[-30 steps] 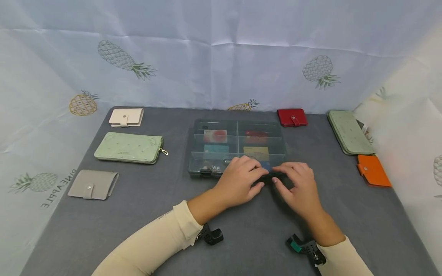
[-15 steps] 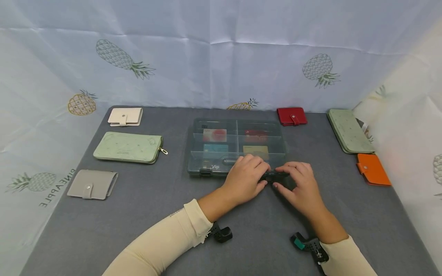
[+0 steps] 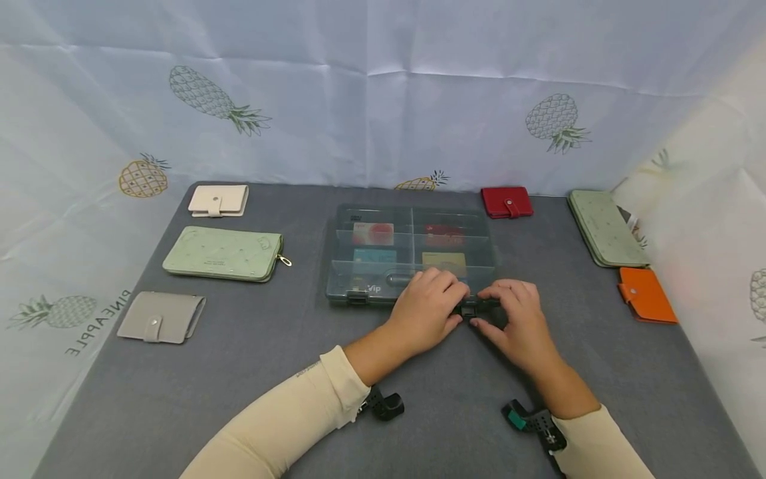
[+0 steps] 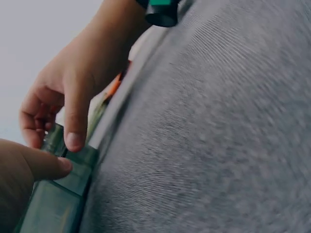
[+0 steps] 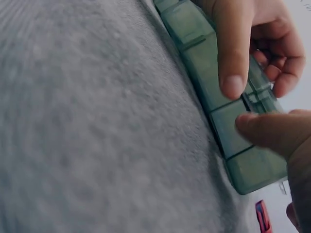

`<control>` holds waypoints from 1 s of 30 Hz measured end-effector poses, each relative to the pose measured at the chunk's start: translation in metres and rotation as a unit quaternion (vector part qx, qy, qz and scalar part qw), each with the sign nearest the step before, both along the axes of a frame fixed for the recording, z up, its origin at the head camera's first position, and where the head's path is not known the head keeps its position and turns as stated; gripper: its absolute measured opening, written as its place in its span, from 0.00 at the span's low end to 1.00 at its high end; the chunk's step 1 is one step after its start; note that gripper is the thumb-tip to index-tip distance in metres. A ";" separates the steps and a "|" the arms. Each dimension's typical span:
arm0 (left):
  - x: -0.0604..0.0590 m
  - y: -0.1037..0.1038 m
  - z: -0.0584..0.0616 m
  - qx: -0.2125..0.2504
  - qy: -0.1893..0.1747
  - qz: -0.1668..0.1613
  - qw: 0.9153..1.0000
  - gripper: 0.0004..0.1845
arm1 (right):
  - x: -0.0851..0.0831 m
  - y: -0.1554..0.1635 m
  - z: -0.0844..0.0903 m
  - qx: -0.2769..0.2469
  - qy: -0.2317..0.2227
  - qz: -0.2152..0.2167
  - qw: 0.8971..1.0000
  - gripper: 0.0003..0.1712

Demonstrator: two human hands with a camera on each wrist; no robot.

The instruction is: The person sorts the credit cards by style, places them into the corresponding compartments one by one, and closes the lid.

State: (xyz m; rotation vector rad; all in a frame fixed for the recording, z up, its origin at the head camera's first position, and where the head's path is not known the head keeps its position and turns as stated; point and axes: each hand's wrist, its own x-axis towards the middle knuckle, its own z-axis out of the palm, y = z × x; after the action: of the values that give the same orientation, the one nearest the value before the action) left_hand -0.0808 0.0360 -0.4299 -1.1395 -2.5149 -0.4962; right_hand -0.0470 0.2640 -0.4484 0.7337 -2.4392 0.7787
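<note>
A clear grey-green plastic storage box lies flat at the middle of the table, its lid down. Through the lid I see a pink-white card, a red card, a blue card and a gold card. Both hands are at the right front latch. My left hand holds the front edge left of it, fingers over the lid, thumb against the front wall. From the right, my right hand pinches the edge beside the latch. The left front latch is untouched.
To the left lie a cream wallet, a long green wallet and a grey wallet. On the right are a red wallet, a green wallet and an orange wallet. A pineapple-print cloth stands behind.
My left hand has shifted slightly right along the front edge, closer to the right hand. The right latch now shows between the hands. The box and wallets stay in place.
</note>
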 end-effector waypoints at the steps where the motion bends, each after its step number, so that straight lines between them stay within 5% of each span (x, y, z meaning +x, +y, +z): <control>1: 0.000 0.000 0.001 0.004 -0.008 0.000 1.000 0.17 | 0.000 0.001 0.000 -0.008 -0.004 0.003 1.000 0.27; 8: -0.001 0.002 0.002 0.042 -0.019 0.003 0.999 0.08 | -0.002 0.000 0.002 -0.041 -0.012 -0.006 0.999 0.13; 20: 0.002 0.011 -0.004 0.095 0.016 0.027 0.995 0.04 | 0.000 -0.012 0.007 -0.083 0.009 -0.083 0.993 0.12; 30: -0.006 0.014 -0.005 0.096 0.027 0.020 0.995 0.04 | -0.005 -0.008 0.010 -0.084 0.011 -0.070 0.994 0.12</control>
State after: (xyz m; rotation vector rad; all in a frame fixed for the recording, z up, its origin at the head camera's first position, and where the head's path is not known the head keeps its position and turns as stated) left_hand -0.0871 0.0497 -0.4344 -1.0159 -2.3807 -0.6706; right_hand -0.0520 0.2563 -0.4383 0.5000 -2.3422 0.9016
